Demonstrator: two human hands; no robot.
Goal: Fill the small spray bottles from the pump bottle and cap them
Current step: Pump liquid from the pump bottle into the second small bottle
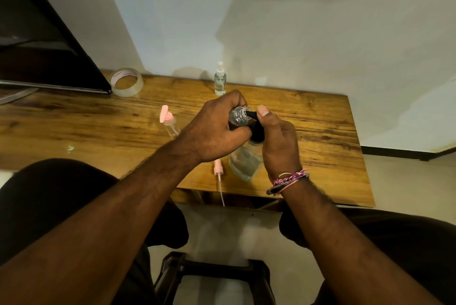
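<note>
Both hands mid-table, pump bottle (245, 164) near front edge (271, 196), right side open

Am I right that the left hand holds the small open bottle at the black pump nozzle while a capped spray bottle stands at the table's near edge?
Not quite. The left hand does hold the small open bottle at the black pump nozzle, but the capped spray bottle stands at the far edge of the table, by the wall, as the head view shows.

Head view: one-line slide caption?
Left hand holds small spray bottle at pump bottle nozzle; right hand presses pump.
</note>
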